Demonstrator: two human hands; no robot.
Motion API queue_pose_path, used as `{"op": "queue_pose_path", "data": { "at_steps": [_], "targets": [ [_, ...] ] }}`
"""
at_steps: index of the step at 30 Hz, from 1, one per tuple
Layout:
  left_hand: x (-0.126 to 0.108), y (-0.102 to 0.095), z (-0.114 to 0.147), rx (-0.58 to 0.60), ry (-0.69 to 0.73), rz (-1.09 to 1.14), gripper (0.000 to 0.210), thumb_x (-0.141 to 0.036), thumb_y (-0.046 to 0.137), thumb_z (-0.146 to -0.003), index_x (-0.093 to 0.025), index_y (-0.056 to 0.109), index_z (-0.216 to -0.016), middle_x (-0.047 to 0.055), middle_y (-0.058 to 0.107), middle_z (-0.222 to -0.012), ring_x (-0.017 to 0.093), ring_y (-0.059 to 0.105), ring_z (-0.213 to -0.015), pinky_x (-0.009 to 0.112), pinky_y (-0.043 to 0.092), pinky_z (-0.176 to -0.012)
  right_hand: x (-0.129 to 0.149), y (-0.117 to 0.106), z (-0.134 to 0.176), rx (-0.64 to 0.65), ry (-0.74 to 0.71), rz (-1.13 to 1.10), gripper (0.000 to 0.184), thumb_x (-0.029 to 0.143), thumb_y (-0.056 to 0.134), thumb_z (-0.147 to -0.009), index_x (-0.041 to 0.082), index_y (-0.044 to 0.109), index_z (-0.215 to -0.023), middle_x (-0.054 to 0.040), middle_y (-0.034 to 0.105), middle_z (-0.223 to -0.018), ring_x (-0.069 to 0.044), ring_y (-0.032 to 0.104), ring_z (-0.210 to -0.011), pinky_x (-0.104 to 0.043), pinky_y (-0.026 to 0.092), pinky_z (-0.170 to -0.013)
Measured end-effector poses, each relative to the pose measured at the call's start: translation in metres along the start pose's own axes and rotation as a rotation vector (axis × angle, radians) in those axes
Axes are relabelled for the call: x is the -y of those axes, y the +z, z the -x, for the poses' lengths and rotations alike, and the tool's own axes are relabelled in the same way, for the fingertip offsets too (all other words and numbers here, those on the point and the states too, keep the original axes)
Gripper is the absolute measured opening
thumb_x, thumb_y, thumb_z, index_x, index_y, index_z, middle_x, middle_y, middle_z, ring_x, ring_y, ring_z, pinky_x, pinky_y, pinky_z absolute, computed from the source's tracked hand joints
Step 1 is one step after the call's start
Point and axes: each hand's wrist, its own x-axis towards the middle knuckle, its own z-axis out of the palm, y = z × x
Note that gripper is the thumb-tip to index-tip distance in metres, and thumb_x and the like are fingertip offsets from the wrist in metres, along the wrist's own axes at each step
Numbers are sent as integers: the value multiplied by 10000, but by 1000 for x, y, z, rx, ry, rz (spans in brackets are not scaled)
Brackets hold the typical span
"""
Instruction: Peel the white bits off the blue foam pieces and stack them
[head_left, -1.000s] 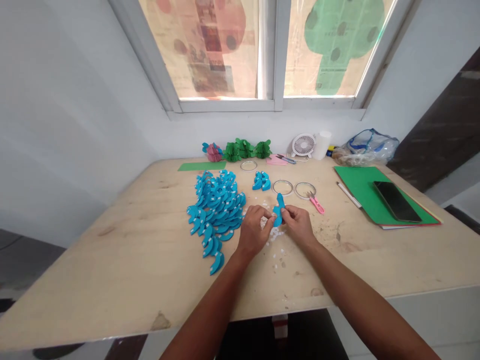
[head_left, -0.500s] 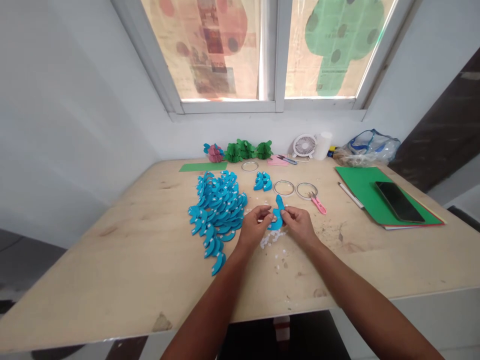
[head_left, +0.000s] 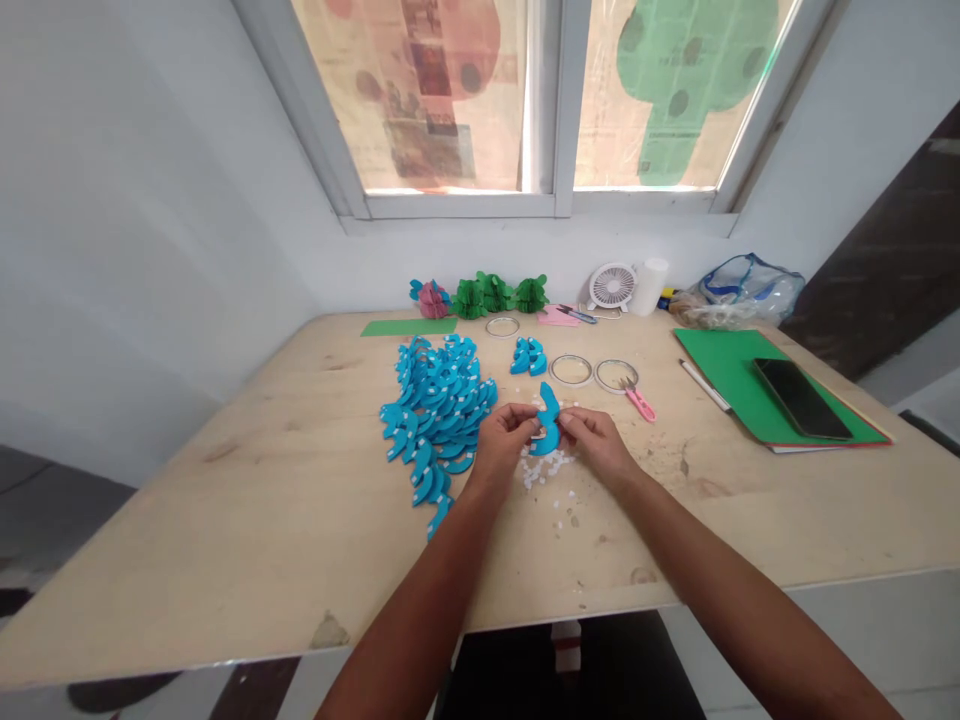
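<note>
One blue piece [head_left: 550,408] is between the two grips, over the desk [head_left: 240,520], its long axis running away from the person, across the line joining the hands. Right grip [head_left: 598,442] pinches its right edge; left grip [head_left: 501,442] meets its left edge, though I cannot tell whether those fingers close on it or only touch. Both are about equally near. White scraps [head_left: 546,468] lie just below the piece. A heap of blue curved pieces [head_left: 435,405] spreads to the left, near the left grip; a small blue cluster [head_left: 529,356] sits farther forward. Beyond the heap lies a green strip [head_left: 409,327]. At the far right, a clear bag [head_left: 750,285] holds brownish contents, too indistinct to name.
</note>
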Motion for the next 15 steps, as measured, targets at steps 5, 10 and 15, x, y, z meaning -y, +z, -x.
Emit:
{"op": "queue_pose_path", "data": {
  "at_steps": [5, 10, 15],
  "targets": [
    [1, 0, -1, -61, 34, 8, 152, -225, 651, -568, -143, 630, -695, -12, 620, -568, 118, 570, -537, 234, 425, -540, 1, 5, 1, 38, 83, -67, 194, 322, 556, -731, 151, 645, -760, 3, 592, -574, -127, 551, -537, -228, 421, -532],
    [5, 1, -2, -50, 11, 34, 176, -228, 648, -571, -139, 628, -722, -7, 630, -586, 114, 574, -545, 231, 427, -547, -4, 8, 0, 9, 100, -85, 164, 291, 555, -715, 153, 643, -714, 17, 573, -526, -113, 533, -484, -218, 400, -489],
    [9, -1, -6, 3, 5, 4, 259, -261, 660, -573, -149, 626, -804, 13, 651, -652, 144, 608, -626, 223, 422, -526, -8, 5, -1, -36, 91, -73, 140, 259, 548, -712, 152, 637, -697, 20, 566, -505, -120, 537, -474, -222, 402, -478]
  ]
}}
